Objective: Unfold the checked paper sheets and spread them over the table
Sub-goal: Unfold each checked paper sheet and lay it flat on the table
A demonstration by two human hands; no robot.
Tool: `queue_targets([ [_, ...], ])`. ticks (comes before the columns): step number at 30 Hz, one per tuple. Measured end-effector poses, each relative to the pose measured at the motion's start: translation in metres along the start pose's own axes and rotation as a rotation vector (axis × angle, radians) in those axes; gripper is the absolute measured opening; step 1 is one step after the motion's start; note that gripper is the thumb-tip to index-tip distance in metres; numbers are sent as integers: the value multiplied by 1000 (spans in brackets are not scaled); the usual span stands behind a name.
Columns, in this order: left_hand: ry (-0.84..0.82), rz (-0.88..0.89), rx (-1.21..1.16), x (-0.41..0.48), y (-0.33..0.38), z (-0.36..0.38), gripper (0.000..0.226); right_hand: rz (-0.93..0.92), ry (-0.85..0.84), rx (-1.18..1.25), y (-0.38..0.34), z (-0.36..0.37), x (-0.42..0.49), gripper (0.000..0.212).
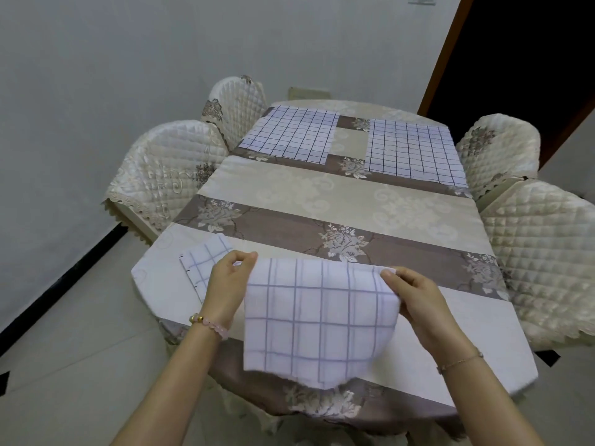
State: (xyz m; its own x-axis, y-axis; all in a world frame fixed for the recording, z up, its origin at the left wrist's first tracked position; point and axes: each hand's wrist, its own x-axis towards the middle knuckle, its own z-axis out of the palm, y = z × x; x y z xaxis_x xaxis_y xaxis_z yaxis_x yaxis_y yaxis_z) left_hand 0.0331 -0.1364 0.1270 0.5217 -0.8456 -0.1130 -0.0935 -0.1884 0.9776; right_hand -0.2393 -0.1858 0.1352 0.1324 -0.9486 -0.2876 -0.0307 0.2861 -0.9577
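Head view: left hand (230, 278) and right hand (415, 294) each pinch a top corner of the checked sheet (318, 320), fingers closed tight, lifting it above the table (322, 194).

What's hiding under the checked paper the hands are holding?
Only the tablecloth shows around the held sheet; whatever lies directly beneath is covered. A folded sheet pokes out behind the left hand.

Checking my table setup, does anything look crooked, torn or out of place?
Nothing stands out. The far left sheet and far right sheet lie flat; the held sheet, pinched by left hand and right hand, droops past the table edge.
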Motion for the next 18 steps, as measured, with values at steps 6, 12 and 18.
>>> queue_targets([
  [6,-261,-349,-270,-3,-17,8,29,50,103,-41,23,4,21,16],
  [12,-541,-594,-199,-33,-67,10,21,83,235,-62,58,-9,38,8],
  [18,-609,-618,-148,-55,-85,18,22,142,276,-82,83,-26,44,10],
])
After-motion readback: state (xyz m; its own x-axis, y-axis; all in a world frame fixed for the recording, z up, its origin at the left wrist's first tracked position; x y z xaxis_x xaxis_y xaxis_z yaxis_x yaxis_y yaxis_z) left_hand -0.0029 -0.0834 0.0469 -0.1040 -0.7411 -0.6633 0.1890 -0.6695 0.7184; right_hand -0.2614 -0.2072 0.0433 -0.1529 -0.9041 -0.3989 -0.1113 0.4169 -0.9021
